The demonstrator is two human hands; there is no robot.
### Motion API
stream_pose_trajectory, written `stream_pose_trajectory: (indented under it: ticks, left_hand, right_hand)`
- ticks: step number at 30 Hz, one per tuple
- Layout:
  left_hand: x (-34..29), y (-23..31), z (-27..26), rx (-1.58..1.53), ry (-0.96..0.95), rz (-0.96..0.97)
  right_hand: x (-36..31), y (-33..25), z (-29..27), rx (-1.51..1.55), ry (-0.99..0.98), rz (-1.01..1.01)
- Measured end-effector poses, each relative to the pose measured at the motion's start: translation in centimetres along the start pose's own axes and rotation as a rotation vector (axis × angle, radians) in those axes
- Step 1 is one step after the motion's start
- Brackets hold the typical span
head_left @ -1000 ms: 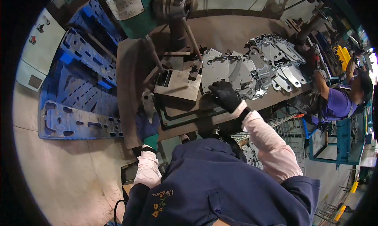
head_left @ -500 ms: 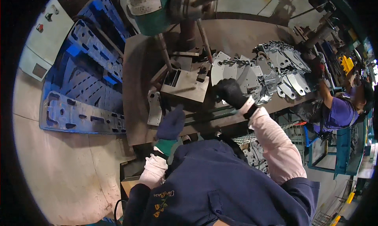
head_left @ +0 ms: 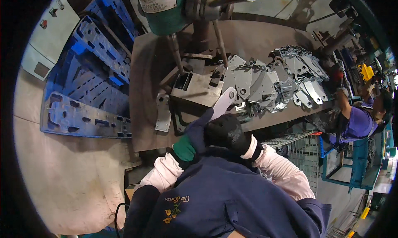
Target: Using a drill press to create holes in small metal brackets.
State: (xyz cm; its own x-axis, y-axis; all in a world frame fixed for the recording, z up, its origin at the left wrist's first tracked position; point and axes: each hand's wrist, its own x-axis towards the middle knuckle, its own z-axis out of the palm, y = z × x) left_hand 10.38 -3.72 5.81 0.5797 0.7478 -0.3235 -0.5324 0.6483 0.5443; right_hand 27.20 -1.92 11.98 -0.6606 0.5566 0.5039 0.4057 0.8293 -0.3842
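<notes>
A flat grey metal plate point(head_left: 224, 100) with a rounded, holed end stands out from between my two gloved hands, close to my body at the table's near edge. My left hand point(head_left: 196, 135), in a dark blue glove with a green cuff, is closed around the plate's lower left side. Against its lower end is my right hand point(head_left: 226, 132), black-gloved with the fingers curled in; they partly hide that end. Just beyond the hands sits a steel block fixture point(head_left: 197, 90) under the green press point(head_left: 166, 16). A similar single plate point(head_left: 163, 113) lies left of the fixture.
A heap of metal plates point(head_left: 261, 84) spreads over the right of the brown table point(head_left: 145, 80). Blue plastic pallets point(head_left: 87, 117) stand at the left, below a pale control box point(head_left: 49, 34). At the right, a co-worker point(head_left: 356, 122) in purple works near a wire basket point(head_left: 300, 151).
My right hand has come back from the heap toward my body. My left hand has moved right to meet it, and a metal plate now shows between them.
</notes>
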Motion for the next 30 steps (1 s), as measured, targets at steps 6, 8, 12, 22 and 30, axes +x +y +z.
stream_pose_trajectory:
  ticks: [6,8,12,22,30]
  left_hand:
    - [-2.2,0.2,-7.5,0.818,0.347,0.364]
    - [-2.9,3.4,-5.4,1.163,0.535,0.369]
    - [-4.7,7.7,-3.5,1.433,0.544,0.391]
    - [-2.3,8.5,-8.8,1.895,0.859,0.559]
    - [-0.8,6.7,-10.1,1.855,0.913,0.764]
  right_hand:
    - [3.3,-1.1,-2.0,0.430,-0.070,0.060]
    - [3.6,-0.6,-3.0,0.628,0.072,0.200]
    - [4.7,1.7,-4.4,0.726,0.199,0.531]
    - [10.7,1.5,-10.7,1.001,0.267,0.527]
    - [16.3,1.3,-16.3,2.022,-0.021,0.367]
